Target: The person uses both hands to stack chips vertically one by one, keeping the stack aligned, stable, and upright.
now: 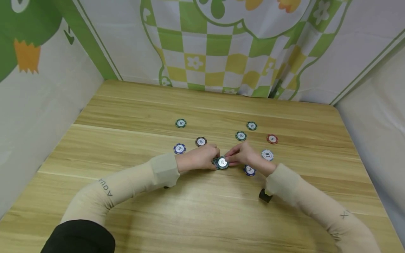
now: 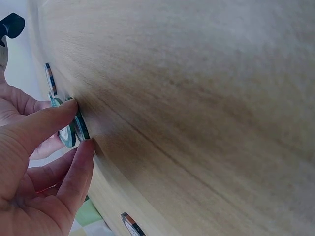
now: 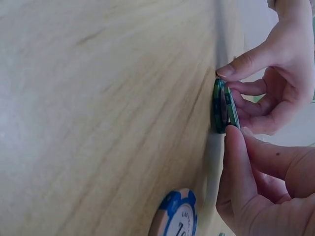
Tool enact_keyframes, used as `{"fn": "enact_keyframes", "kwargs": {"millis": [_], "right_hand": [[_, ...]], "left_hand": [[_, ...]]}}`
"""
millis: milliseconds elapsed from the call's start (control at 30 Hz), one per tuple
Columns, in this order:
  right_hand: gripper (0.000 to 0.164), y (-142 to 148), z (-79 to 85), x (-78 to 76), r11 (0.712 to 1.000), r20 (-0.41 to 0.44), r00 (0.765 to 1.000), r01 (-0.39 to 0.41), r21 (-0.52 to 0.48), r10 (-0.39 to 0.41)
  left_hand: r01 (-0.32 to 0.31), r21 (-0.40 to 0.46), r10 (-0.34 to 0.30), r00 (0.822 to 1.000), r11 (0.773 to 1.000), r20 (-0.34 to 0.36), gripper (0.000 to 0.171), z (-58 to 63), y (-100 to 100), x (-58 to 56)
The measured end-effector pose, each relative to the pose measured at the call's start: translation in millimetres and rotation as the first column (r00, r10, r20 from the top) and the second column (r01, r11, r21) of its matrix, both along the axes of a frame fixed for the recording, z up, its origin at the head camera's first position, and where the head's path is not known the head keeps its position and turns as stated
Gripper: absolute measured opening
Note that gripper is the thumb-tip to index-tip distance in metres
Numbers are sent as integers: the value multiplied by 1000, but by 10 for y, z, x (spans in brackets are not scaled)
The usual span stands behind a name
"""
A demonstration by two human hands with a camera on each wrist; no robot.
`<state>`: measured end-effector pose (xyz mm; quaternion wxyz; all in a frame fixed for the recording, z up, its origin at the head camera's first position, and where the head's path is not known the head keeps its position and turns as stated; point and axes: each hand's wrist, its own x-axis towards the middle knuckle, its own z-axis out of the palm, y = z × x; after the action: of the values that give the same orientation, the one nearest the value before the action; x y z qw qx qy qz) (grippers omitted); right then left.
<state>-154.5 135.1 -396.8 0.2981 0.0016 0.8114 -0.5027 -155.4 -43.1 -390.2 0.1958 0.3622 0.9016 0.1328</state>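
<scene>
My right hand (image 1: 248,156) pinches a green poker chip (image 1: 222,162) marked 20 by its edge, between thumb and fingers. That chip is tilted over a second green poker chip (image 3: 217,105), which lies low at the table surface. From the other side, my left hand (image 1: 200,157) holds the lower chip by its rim, the thumb on one edge and a finger on the opposite one, as the left wrist view shows. In the head view the upper chip covers most of the lower one.
A blue chip (image 1: 179,148), a dark chip (image 1: 201,141) and a green chip (image 1: 181,123) lie left of centre. To the right are two green chips (image 1: 240,136), a red chip (image 1: 272,139), a white-faced chip (image 1: 267,155) and a blue chip (image 1: 249,170) by the right hand.
</scene>
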Motion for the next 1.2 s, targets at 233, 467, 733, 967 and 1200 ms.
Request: {"fn": "enact_keyframes", "kwargs": {"millis": [233,467,733,967,1200], "right_hand": [[19,-44,-16,10,1000,13,999,30,6,-30],[16,-88,-36,14,998,-13,999,35,56,-34],[15,-123,-51,22,995,-37,998,46,91,-42],[14,-155,-68,27,994,-58,997,59,95,-54],[14,-169,-63,37,991,-81,996,50,121,-40]], "left_hand": [[0,10,0,1000,1000,6,33,2,-1,2],[10,12,-10,1000,1000,-5,31,-2,-2,1],[3,27,-3,1000,1000,9,30,2,-1,1],[0,27,0,1000,1000,12,30,2,-3,2],[2,21,-2,1000,1000,1,31,-11,-6,-4]]}}
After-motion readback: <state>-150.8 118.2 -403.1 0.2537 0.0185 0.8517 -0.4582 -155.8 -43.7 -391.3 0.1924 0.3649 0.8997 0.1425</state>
